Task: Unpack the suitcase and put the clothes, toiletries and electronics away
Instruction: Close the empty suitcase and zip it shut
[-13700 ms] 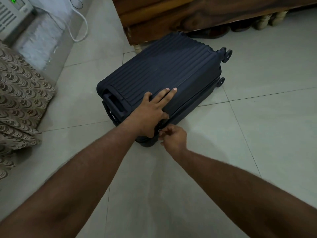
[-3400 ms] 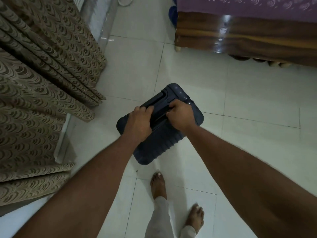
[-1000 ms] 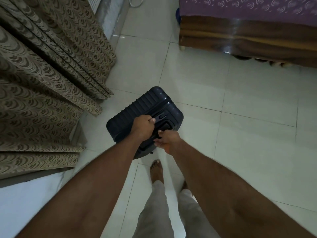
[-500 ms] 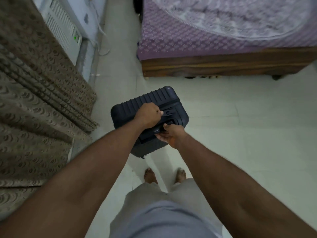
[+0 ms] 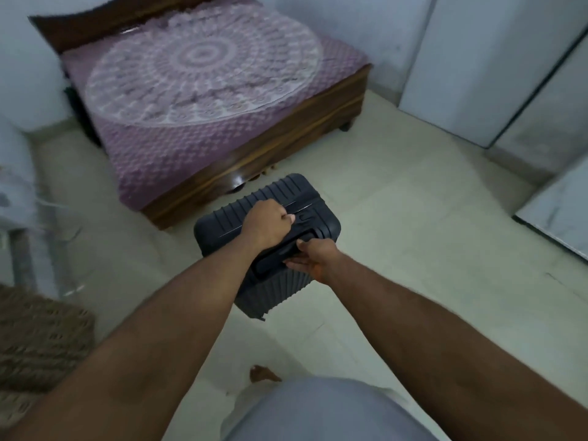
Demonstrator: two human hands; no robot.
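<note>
My left hand (image 5: 270, 222) was clenched tight around the top handle of the dark blue suitcase (image 5: 280, 198). My right hand (image 5: 313, 257) had its grip curled on the side handle. The suitcase was zipped shut, over the tiled floor (image 5: 413, 249), near the bed (image 5: 203, 100).

The left hand (image 5: 269, 222) is covering part of the suitcase (image 5: 222, 224) top; its underside is hiding from view. At nine o'clock, the curtain (image 5: 38, 332) is blurring, running off the edge.
</note>
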